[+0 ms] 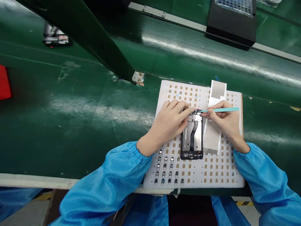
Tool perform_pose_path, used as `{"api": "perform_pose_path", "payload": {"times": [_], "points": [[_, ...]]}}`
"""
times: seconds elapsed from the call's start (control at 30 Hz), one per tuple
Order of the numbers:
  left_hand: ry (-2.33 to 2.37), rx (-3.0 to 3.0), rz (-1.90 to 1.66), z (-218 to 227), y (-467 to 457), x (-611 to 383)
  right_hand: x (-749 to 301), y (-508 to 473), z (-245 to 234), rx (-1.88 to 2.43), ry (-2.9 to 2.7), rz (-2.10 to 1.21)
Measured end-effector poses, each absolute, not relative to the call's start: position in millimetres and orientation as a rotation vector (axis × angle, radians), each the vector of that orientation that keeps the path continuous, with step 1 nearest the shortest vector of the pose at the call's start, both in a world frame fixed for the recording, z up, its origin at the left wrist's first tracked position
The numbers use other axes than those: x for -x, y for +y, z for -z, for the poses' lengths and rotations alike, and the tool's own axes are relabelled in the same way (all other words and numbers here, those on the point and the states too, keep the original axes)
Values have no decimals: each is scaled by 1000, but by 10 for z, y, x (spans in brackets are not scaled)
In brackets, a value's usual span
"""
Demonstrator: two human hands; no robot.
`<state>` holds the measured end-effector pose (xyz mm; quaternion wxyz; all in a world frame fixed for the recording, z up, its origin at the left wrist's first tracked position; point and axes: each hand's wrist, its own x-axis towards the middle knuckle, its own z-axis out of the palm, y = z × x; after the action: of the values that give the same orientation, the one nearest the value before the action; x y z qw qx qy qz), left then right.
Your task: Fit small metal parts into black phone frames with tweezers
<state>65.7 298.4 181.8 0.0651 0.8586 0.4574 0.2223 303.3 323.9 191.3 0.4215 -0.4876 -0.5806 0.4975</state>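
Note:
An opened smartphone [198,138], its inner parts and a black ribbon cable bare, lies on a white perforated tray [197,182]. My left hand [170,121] grips its upper left corner, the index finger stretched along the top edge; the thumb is bent at the side. Between the fingers of my right hand [224,121] is a pair of turquoise tweezers [227,110], held almost level. Their tips touch or hover at the phone's top end, close to my left index fingertip and a tiny red spot. Whether the tips hold a part is too small to tell.
Small metal-and-black parts [169,174] sit in the tray's lower left slots. A silver-edged grey strip [213,136] lies right of the phone. A green post [103,44] rises beyond the tray. Another phone-like device [55,36], a black box [231,26] and a red object [4,83] stand farther off.

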Motion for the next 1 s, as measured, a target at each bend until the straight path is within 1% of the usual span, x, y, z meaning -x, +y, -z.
{"api": "perform_pose_path", "payload": {"times": [0.27,0.47,1.0], "points": [[1368,-2638,-615,-1826,3001,-654,-3020,3228,-1904,1208,-1435,-1246],[1313,-2783,-513,-1818,3025,-627,-3026,3224,-1898,1186,-1422,-1269],[1313,-2715,-571,-1767,3028,-608,-3020,3162,-1917,1210,-1556,-1140]]}}
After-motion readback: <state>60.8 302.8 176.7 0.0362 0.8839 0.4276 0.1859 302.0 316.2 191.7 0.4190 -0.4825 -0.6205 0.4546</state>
